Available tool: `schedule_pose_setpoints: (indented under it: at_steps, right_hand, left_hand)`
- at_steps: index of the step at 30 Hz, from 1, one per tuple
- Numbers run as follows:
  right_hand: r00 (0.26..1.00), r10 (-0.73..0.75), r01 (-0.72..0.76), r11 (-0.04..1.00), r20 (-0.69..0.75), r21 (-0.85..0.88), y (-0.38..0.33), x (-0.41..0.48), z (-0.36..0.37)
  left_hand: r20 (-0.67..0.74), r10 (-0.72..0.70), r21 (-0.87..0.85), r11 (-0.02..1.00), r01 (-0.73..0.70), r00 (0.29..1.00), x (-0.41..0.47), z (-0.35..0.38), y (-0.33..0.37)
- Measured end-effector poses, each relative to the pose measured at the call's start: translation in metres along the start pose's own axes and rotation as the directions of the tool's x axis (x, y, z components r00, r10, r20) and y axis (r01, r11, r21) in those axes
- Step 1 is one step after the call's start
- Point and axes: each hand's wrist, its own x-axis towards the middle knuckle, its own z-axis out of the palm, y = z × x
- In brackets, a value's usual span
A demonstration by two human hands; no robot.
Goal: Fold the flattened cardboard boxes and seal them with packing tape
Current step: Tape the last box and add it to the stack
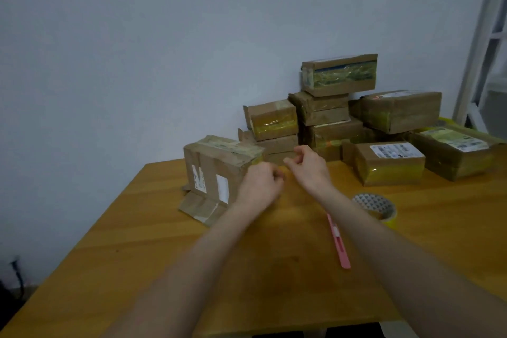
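Note:
A worn cardboard box [212,170] stands at the table's far left, its top taped over and loose flaps [199,207] splayed on the table at its base. My left hand [260,184] is just right of the box with its fingers curled. My right hand [308,166] is close beside it, thumb and fingers pinched together. Between the two hands I make out a short strip of clear yellowish tape [282,171], blurred, which both seem to pinch. The packing tape roll [380,207] lies on the table to the right of my right forearm.
A pink utility knife [338,243] lies between my forearms. Several taped boxes [338,75] are stacked against the wall at the back right. The wooden table [137,241] ends close to the wall on the left. A white frame [482,35] stands at the far right.

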Motion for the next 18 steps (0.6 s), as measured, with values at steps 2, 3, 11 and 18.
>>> schedule_pose_setpoints:
  at_steps: [2,3,11,18]
  right_hand:
    - [0.998,0.024,-0.025,0.999,0.055,0.023,-0.018,0.004,0.02]
    - [0.997,0.014,-0.016,1.0,0.072,0.026,-0.028,0.006,0.031]
    - [0.968,-0.163,0.211,0.941,0.189,-0.265,-0.066,0.012,0.112]
    - [0.992,0.052,-0.063,0.993,0.113,0.098,-0.067,0.017,0.116]
  left_hand:
    - [-0.195,-0.001,-0.009,1.0,-0.001,0.981,0.022,-0.041,-0.025]
    - [-0.268,0.003,0.015,1.0,0.001,0.963,0.034,-0.058,-0.04]
    - [-0.173,-0.179,0.179,0.961,0.21,0.969,0.126,-0.093,-0.142]
    - [0.046,-0.293,0.218,0.936,0.277,0.955,0.149,-0.101,-0.173]
